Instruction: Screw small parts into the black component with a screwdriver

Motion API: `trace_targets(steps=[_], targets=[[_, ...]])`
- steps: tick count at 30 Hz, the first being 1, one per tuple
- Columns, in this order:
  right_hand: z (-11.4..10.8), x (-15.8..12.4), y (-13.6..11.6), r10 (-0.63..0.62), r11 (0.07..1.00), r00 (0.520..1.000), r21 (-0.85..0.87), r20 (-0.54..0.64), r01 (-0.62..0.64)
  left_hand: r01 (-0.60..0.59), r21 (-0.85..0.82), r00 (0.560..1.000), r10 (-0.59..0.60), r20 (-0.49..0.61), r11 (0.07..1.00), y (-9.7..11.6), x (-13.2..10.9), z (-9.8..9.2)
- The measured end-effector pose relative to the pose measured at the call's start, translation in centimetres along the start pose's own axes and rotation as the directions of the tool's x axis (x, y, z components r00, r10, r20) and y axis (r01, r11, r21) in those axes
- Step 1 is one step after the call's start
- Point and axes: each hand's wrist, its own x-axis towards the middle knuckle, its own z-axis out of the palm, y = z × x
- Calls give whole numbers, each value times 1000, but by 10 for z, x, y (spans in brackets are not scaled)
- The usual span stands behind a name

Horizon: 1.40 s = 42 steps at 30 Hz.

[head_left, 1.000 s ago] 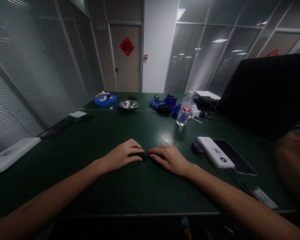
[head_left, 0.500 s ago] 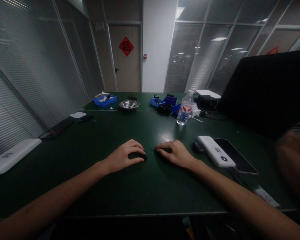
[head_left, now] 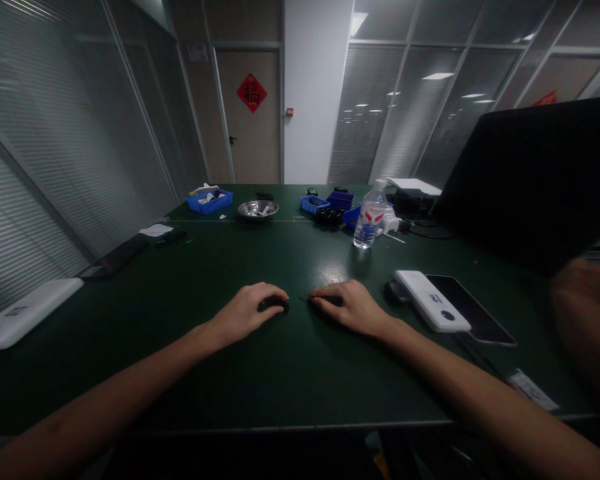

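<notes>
Close to the middle of the green table [head_left: 230, 393], my left hand [head_left: 251, 308] pinches a small black object [head_left: 285, 306] between thumb and fingertips; its kind is too dark to make out. Just right of it, my right hand [head_left: 351, 307] rests on the tabletop, closed on a thin pointed tool [head_left: 305, 298]. The tool's tip points left toward the black object, with a small gap between them. Most of the tool is hidden by my fingers.
A water bottle [head_left: 371, 217] stands beyond my right hand. A white power bank [head_left: 433, 301] lies on a dark tablet-like slab [head_left: 473, 312] at right. Farther back are a metal bowl [head_left: 258, 211] and blue trays [head_left: 211, 202]. Another person's arm [head_left: 587, 320] is at the right edge.
My left hand has shifted slightly up and left with the black object, its fingers drawn in a little. My right hand has hardly moved.
</notes>
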Motion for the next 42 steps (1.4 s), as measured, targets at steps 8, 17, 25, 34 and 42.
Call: trace_targets(steps=[8, 17, 25, 34, 42], targets=[[0, -1, 1, 17, 1000, 1000, -13, -3, -17, -79, 67, 995, 83, -56, 995, -23, -1, -14], [-1, -2, 2, 1, 1000, 1000, -4, -6, -1, 392, 389, 884, -225, -410, 833, -140, -81, -134], [-2, -3, 1, -2, 1000, 1000, -4, 8, 2, 561, 533, 817, -321, -479, 634, -184, -113, -167], [-4, -3, -2, -4, 1000, 1000, -6, 17, 4, 550, 564, 822, -283, -494, 616, -209, -111, -166], [-5, -3, -4, 4, 1000, 1000, -15, 15, -4, 536, 627, 835, -250, -489, 565, -215, -114, -168]])
